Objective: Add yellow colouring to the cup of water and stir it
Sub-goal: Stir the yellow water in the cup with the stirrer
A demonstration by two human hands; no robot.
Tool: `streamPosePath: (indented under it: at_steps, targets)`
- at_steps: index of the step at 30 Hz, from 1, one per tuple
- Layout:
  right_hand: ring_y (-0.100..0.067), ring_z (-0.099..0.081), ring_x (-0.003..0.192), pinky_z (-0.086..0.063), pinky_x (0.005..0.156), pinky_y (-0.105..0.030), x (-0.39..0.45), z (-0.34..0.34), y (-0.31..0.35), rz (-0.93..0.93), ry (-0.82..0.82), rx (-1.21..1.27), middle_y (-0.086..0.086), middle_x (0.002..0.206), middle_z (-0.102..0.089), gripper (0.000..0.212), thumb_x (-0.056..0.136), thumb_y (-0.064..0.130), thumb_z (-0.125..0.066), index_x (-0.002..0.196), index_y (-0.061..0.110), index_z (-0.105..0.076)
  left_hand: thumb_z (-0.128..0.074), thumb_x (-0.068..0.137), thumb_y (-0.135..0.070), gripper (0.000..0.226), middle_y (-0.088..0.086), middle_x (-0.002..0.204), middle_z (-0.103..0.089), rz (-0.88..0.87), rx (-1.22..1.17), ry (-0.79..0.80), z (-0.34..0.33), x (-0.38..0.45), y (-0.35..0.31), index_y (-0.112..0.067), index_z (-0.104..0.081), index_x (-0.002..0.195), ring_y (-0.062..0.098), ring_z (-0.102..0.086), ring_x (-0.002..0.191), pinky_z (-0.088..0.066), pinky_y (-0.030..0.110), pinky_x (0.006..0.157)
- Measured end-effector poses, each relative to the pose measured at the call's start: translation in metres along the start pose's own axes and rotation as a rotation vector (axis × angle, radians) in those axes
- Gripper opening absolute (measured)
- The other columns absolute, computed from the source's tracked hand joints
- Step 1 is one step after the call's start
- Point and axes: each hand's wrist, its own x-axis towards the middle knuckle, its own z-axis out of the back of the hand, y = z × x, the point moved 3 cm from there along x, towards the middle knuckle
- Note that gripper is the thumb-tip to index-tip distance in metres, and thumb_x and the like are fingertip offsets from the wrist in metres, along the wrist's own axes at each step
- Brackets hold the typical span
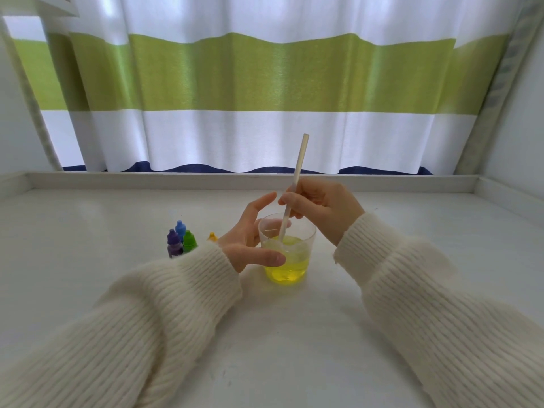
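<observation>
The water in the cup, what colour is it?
Yellow water, seen in the head view.

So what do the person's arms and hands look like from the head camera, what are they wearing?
Both arms wear a cream-white, chunky ribbed knit sweater with loose, baggy sleeves that gather into ribbed cuffs at the wrists. The left hand and right hand are bare: no gloves, and no rings, watch or bracelets show. Fingernails look short and unpainted.

Cup (287,245): clear plastic, upright on white table (294,334), centre; holds yellow water in its lower part.
Straw (295,184): white, tilted, lower end in the liquid.
Right hand (322,206): pinches straw above the rim.
Left hand (253,237): thumb and fingers around the cup's left side.
Dropper bottles (181,241): purple, blue, green, yellow cap; left of cup.
Curtain (265,83): white-green, far.
</observation>
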Motion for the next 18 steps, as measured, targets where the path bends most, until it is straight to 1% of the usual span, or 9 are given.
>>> streamPosePath:
  at_steps: [4, 7, 10, 12, 15, 18]
  targets:
    - [-0.001, -0.06, 0.07, -0.048, 0.067, -0.014, 0.0, 0.0, -0.001, 0.017, 0.005, -0.042, 0.013, 0.072, -0.063, 0.009, 0.087, 0.028, -0.054, 0.085, 0.024, -0.061, -0.08, 0.044, -0.012, 0.099, -0.019, 0.105, -0.063, -0.003, 0.0, -0.003, -0.002, -0.002, -0.001, -0.054, -0.028, 0.117, 0.004, -0.054, 0.107, -0.038, 0.044, 0.098]
    - [0.001, -0.058, 0.07, -0.044, 0.066, -0.01, 0.001, 0.0, -0.001, 0.021, 0.005, -0.09, 0.016, 0.072, -0.06, 0.009, 0.088, 0.029, -0.053, 0.087, 0.024, -0.06, -0.077, 0.05, -0.006, 0.097, -0.02, 0.104, -0.064, 0.003, 0.001, -0.014, -0.002, -0.002, -0.002, -0.053, -0.027, 0.118, 0.003, -0.054, 0.106, -0.038, 0.044, 0.098]
    - [0.0, -0.057, 0.07, -0.042, 0.065, -0.008, 0.002, 0.001, -0.001, 0.031, -0.014, -0.138, 0.015, 0.072, -0.06, 0.01, 0.088, 0.029, -0.052, 0.088, 0.024, -0.061, -0.075, 0.051, -0.006, 0.093, -0.02, 0.102, -0.064, 0.004, -0.003, -0.012, -0.002, -0.001, -0.002, -0.055, -0.027, 0.114, 0.002, -0.055, 0.103, -0.042, 0.038, 0.094]
    - [-0.004, -0.058, 0.072, -0.04, 0.064, -0.007, 0.002, 0.002, -0.002, 0.044, -0.036, -0.186, 0.01, 0.076, -0.063, 0.013, 0.088, 0.029, -0.052, 0.09, 0.021, -0.062, -0.075, 0.052, -0.006, 0.092, -0.02, 0.103, -0.064, 0.005, -0.005, -0.005, -0.002, -0.001, -0.002, -0.057, -0.028, 0.112, 0.002, -0.056, 0.102, -0.045, 0.032, 0.088]
    - [-0.006, -0.058, 0.073, -0.039, 0.063, -0.008, 0.003, 0.007, -0.006, 0.039, -0.074, -0.231, 0.005, 0.079, -0.065, 0.015, 0.088, 0.03, -0.053, 0.09, 0.019, -0.063, -0.076, 0.052, -0.005, 0.091, -0.021, 0.102, -0.064, 0.011, -0.01, -0.019, -0.002, 0.0, -0.001, -0.06, -0.029, 0.108, 0.002, -0.057, 0.101, -0.048, 0.027, 0.083]
    - [-0.009, -0.058, 0.073, -0.045, 0.065, -0.017, 0.003, 0.01, -0.008, 0.037, -0.104, -0.266, 0.004, 0.076, -0.065, 0.016, 0.087, 0.032, -0.052, 0.084, 0.02, -0.062, -0.078, 0.049, -0.006, 0.092, -0.016, 0.108, -0.061, 0.006, -0.024, -0.035, -0.001, 0.0, -0.001, -0.061, -0.031, 0.108, 0.002, -0.055, 0.103, -0.049, 0.026, 0.081]
